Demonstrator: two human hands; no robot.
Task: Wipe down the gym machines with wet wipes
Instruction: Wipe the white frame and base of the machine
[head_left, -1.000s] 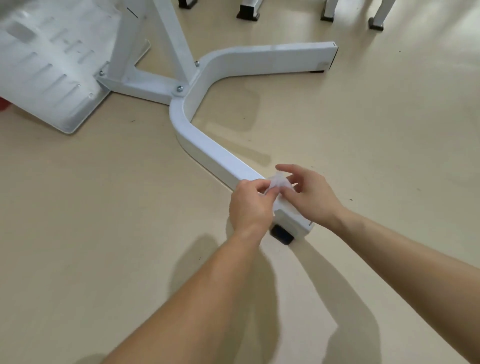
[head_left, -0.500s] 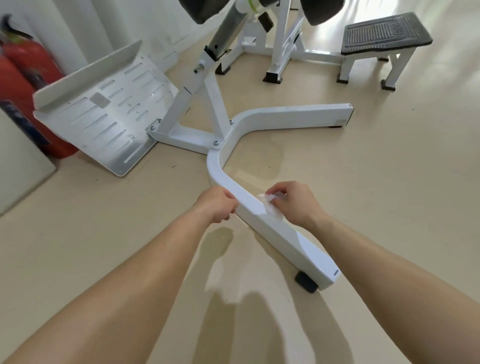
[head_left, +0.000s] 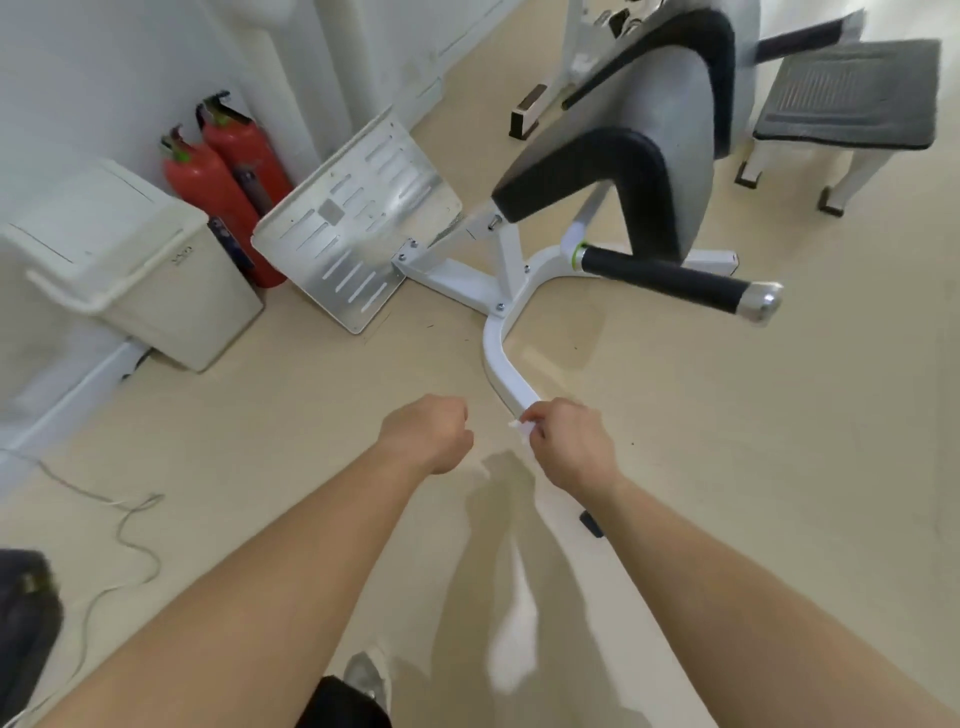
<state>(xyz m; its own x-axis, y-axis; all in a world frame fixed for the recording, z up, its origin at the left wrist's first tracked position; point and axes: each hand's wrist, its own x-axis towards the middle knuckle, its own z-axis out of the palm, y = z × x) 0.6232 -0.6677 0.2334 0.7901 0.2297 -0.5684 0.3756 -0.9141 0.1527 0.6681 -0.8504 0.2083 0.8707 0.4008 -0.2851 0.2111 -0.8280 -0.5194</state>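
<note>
Head view is looking down along two bare forearms toward a gym machine (head_left: 524, 270) whose white-painted tubular frame is spreading over the floor in a curved Y. The right hand (head_left: 569, 447) is pinching a small crumpled white wet wipe (head_left: 521, 426) between thumb and fingertips, right at the near stretch of the smooth, rounded frame leg (head_left: 501, 369); whether the wipe is pressing on the paint cannot be told. The left hand (head_left: 426, 439) is hanging clenched just beside it, clear of the leg and gripping nothing that shows. Farther up, grey pads (head_left: 680, 119) with black edging are arching over the frame, and a black foam-covered handle (head_left: 665, 278) with a shiny metal end cap is jutting out to the right. A slotted bare-metal footplate (head_left: 358, 234) is leaning at an angle by two red fire extinguishers (head_left: 223, 176) and a cream plastic bin (head_left: 130, 270) against the white wall. A low step (head_left: 852, 98) with a ribbed dark top is standing at far right. The floor (head_left: 260, 441) is showing smooth and beige, with a thin pale cable (head_left: 124, 525) trailing across it at left.
</note>
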